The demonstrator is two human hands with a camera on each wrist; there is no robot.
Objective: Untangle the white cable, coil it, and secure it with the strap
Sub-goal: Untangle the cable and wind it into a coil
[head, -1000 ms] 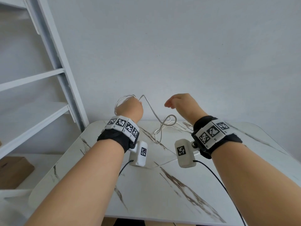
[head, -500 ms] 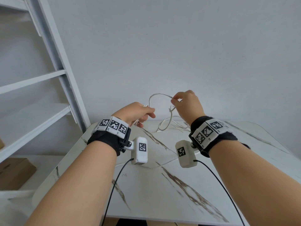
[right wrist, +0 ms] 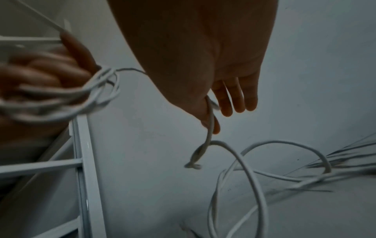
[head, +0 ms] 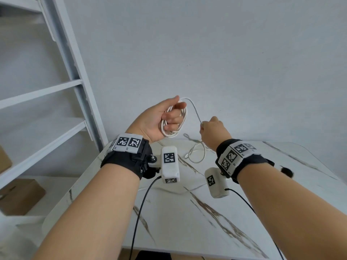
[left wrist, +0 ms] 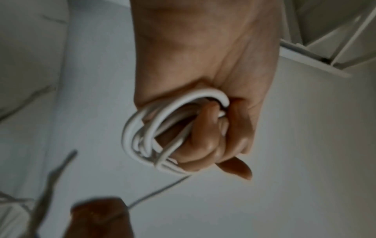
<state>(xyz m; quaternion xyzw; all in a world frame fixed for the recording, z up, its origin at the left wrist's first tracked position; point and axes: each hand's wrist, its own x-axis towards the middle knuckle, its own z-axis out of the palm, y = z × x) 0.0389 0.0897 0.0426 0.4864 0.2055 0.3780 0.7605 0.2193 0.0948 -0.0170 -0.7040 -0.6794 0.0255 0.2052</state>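
L grip (head: 159,119) curled round white cable (head: 175,132) coils, R grip (head: 213,132) pinching strand; knot only in R-wrist view.

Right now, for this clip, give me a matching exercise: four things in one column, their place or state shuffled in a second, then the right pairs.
1. left hand
2. right hand
3. loose cable loops
4. cardboard box

a. lying on the marble table
b. pinches a single cable strand
c. under the white shelf
d. holds the coiled turns

Pairs: 1-d, 2-b, 3-a, 4-c
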